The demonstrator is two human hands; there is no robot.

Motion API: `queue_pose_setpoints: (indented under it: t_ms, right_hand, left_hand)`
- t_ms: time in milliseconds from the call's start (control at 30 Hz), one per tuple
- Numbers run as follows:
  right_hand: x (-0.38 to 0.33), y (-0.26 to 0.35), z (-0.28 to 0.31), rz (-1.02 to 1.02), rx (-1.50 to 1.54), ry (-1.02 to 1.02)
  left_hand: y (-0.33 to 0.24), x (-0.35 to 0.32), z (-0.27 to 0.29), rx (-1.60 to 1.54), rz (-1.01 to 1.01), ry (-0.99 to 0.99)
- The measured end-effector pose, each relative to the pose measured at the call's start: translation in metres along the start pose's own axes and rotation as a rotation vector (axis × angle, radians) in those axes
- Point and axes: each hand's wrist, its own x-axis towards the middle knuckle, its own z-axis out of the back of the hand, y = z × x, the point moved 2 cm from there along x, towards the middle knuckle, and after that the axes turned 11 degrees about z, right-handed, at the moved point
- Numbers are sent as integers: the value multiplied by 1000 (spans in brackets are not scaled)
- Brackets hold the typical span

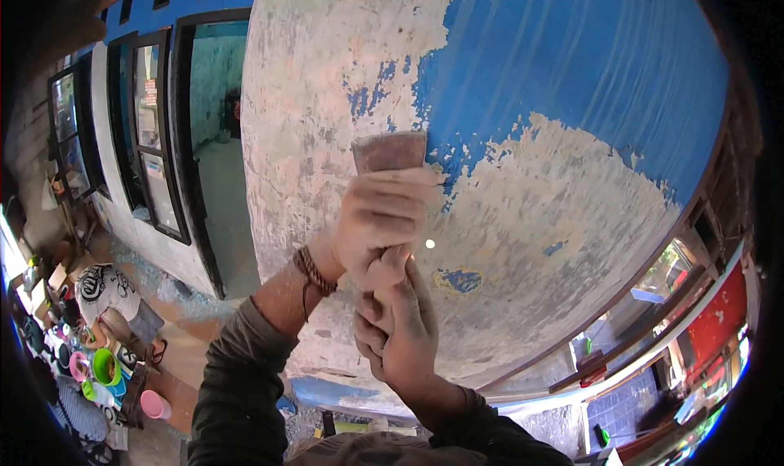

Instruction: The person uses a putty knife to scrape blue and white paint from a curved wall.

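A wide flat scraper (390,152) has its greyish-brown blade up against the wall, its edge near the border of the peeling blue paint. My left hand (382,221) is closed round it just below the blade, with a braided bracelet at the wrist. Directly beneath, my right hand (398,325) is wrapped round the lower end, its thumb pointing up to the left hand. Both fists hide the handle. The wall (310,98) is bare, patchy whitish plaster on the left and below, while blue paint (572,57) covers the upper right.
At left are a dark-framed doorway (219,139) and windows (151,131). A bent-over person (110,294) is among tubs, including a green basin (105,366) and a pink bucket (155,404). Paint flakes (184,298) litter the floor. A railing-like ledge (645,327) runs along the lower right.
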Motion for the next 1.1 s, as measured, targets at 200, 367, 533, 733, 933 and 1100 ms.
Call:
queue_pose_setpoints:
  t_ms: [200, 367, 533, 733, 933, 1100]
  right_hand:
    - [21, 21, -27, 38, 50, 56]
    - [-6, 1, 2, -35, 23, -76]
    - [30, 28, -35, 34, 58, 109]
    - [-7, 0, -1, -117, -23, -30]
    - [38, 37, -24, -57, 85, 167]
    - [-17, -19, 40, -155, 48, -58]
  left_hand:
    - [6, 41, 19, -68, -82, -30]
    - [-11, 5, -8, -118, 30, -96]
    - [9, 36, 22, 20, -58, -49]
    - [-15, -15, -3, -17, 67, -43]
    - [16, 53, 23, 27, -64, -5]
    - [-13, -41, -30, 23, 41, -67]
